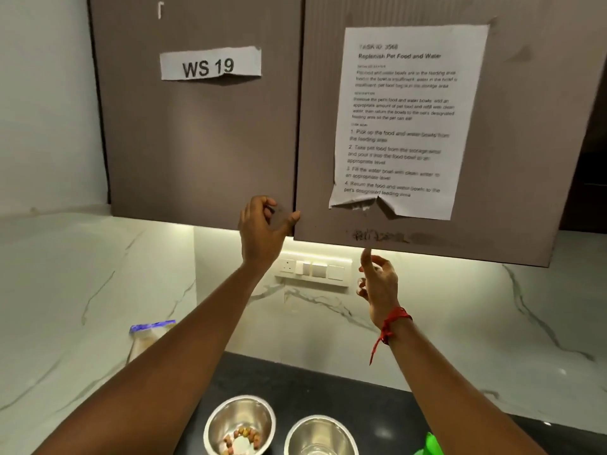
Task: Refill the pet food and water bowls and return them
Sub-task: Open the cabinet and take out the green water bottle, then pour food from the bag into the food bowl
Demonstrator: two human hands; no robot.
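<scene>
Reaching up, left hand (262, 226) curls at door (499, 192) edge (grip unclear), right hand (377, 280), loose-fingered, touches underneath; bowls (226, 413) probably light, slick: hold rims.

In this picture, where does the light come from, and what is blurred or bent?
Head view: a glow under the cabinets brightens the marble wall; small print on the instruction sheet is smeared; the right hand is slightly motion-blurred; the cabinets' vertical edges lean, likely from wide-lens distortion.

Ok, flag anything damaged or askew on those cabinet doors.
The instruction sheet on the right door is torn and crumpled at its bottom edge; the WS 19 label on the left door is ragged-edged.
</scene>
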